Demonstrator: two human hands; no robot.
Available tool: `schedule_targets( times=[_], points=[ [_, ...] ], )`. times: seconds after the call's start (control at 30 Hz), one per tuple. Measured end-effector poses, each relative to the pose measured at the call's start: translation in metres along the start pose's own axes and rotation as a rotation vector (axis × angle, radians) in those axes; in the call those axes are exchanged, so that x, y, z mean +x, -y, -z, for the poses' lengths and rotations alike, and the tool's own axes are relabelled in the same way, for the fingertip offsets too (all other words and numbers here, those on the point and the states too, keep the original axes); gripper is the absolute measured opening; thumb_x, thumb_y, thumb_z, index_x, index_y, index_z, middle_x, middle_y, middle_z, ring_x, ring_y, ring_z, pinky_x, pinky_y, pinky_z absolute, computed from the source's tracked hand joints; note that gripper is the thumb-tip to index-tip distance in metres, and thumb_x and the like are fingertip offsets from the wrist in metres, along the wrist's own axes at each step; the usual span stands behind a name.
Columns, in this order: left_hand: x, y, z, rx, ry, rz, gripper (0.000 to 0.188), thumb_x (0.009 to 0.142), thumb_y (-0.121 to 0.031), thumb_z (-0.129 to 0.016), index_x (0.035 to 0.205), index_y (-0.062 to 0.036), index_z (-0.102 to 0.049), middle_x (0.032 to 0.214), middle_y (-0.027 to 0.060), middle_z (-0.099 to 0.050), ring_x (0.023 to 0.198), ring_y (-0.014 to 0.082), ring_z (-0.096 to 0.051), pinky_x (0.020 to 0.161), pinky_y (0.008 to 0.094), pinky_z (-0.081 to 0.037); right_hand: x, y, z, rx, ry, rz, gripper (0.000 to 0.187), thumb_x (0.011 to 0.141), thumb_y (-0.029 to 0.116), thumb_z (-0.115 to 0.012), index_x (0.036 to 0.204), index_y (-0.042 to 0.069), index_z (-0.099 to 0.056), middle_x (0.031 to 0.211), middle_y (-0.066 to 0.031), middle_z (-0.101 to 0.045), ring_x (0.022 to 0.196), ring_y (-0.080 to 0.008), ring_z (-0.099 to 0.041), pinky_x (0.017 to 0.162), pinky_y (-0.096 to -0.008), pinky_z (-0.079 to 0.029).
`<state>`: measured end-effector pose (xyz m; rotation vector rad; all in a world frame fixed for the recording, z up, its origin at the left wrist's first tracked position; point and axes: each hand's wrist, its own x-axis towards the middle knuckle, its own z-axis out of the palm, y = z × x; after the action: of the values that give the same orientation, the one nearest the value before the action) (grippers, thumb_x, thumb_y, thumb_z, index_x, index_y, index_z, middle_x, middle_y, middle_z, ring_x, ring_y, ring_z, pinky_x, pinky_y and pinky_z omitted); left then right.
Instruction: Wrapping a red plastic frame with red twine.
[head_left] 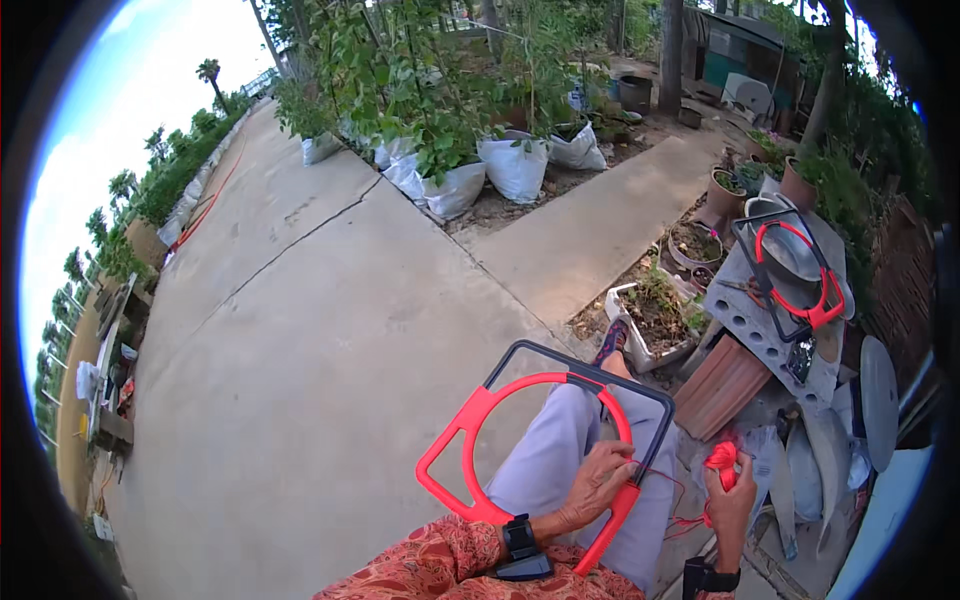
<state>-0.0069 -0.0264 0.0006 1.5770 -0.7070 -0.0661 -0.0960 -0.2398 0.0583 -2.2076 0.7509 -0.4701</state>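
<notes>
Across my lap lies a flat red-and-black frame (476, 410) with a round red ring inside it. My left hand (598, 482) is closed on its right side, fingers bent where the ring meets the outer bar. A thin red cord runs from near those fingertips toward my right; whether they pinch it too is hard to see. Off to the right of my knee, my right hand (732, 496) grips a bunched bundle of red cord (721, 457), with loose strands trailing below it.
A similar red-and-black frame (828, 313) rests on a grey hollow block (745, 312) at my right, beside a metal basin. Reddish ribbed bricks (722, 388) and a white planter box (640, 330) stand near my foot. White plant bags (515, 168) line the concrete path ahead.
</notes>
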Motion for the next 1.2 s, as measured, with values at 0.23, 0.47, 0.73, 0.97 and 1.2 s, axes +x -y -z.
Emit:
schedule_targets(
  times=[0.23, 0.47, 0.73, 0.97, 1.2],
  points=[
    [-0.020, 0.031, -0.003, -0.498, -0.338, 0.551, 0.025, 0.096, -0.022, -0.053, 0.097, 0.0014, -0.061, 0.099, 0.0056, -0.056, 0.095, 0.0133, -0.053, 0.088, 0.0280, -0.043, -0.030, -0.035, -0.003, -0.301, 0.906, 0.185, 0.042, 0.087, 0.049, -0.054, 0.104, 0.010, -0.055, 0.094, -0.0112, -0.058, 0.084, -0.0256, -0.060, 0.072, -0.0466, -0.047],
    [-0.029, 0.045, 0.002, -0.655, -0.413, 0.642, 0.030, 0.096, -0.021, -0.053, 0.120, -0.0030, -0.057, 0.098, 0.0014, -0.058, 0.090, 0.0096, -0.052, 0.087, 0.0279, -0.044, 0.007, 0.015, -0.089, -0.053, 1.018, 0.102, 0.043, 0.083, 0.024, -0.063, 0.116, -0.002, -0.055, 0.080, -0.0114, -0.068, 0.073, -0.0148, -0.065, 0.064, -0.0315, -0.051],
    [-0.027, 0.043, 0.007, -0.900, -0.389, 0.830, 0.021, 0.095, -0.022, -0.055, 0.105, -0.0042, -0.061, 0.096, 0.0003, -0.058, 0.078, 0.0091, -0.052, 0.072, 0.0248, -0.046, -0.011, 0.011, -0.114, 0.650, 0.876, -0.090, 0.017, 0.084, 0.011, -0.063, 0.098, 0.002, -0.066, 0.083, -0.0033, -0.067, 0.074, -0.0120, -0.064, 0.064, -0.0276, -0.051],
    [-0.031, 0.039, -0.003, -0.560, -0.454, 0.649, 0.023, 0.095, -0.023, -0.056, 0.089, -0.0011, -0.063, 0.092, 0.0013, -0.054, 0.070, 0.0071, -0.052, 0.063, 0.0210, -0.045, 0.013, -0.021, -0.085, 0.364, 0.472, 0.105, 0.012, 0.078, 0.010, -0.066, 0.086, 0.001, -0.065, 0.075, -0.0042, -0.065, 0.066, -0.0090, -0.059, 0.060, -0.0258, -0.048],
    [-0.026, 0.015, 0.000, -0.431, -0.427, 0.388, 0.025, 0.097, -0.019, -0.051, 0.090, 0.0036, -0.061, 0.107, 0.0019, -0.052, 0.078, 0.0049, -0.049, 0.068, 0.0187, -0.043, 0.000, 0.063, -0.081, -0.144, 0.496, 0.779, 0.021, 0.074, 0.023, -0.072, 0.085, 0.007, -0.065, 0.074, -0.0069, -0.058, 0.074, -0.0232, -0.057, 0.073, -0.0361, -0.040]
  ],
)
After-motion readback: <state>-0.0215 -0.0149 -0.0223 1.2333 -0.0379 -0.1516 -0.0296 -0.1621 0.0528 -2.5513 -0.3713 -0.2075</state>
